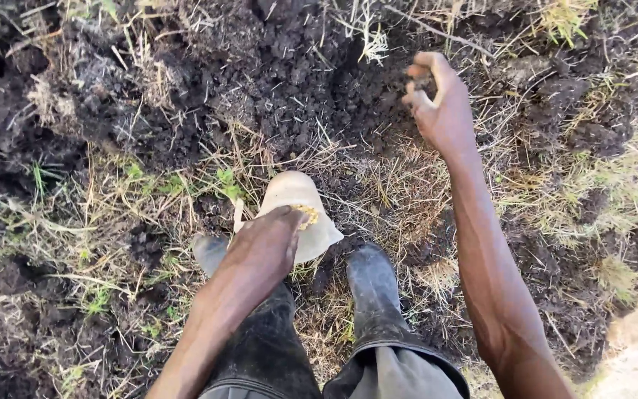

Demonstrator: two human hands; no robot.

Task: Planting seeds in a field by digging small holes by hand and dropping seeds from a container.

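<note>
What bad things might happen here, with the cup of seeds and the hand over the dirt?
The pale cup is tilted in the left hand, with yellow seeds showing at its rim, so some may spill into the dry grass. The right hand hangs over lumpy dark soil, where anything dropped might roll between clods. The rubber boots could slip on uneven ground.

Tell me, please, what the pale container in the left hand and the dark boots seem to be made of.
The container looks like thin cream plastic or a dried gourd: smooth, matt, slightly stained; the picture leaves it open. The left hand grips its rim, where yellow grains show. The boots look like black rubber: seamless, dull sheen, dusted with mud.
</note>
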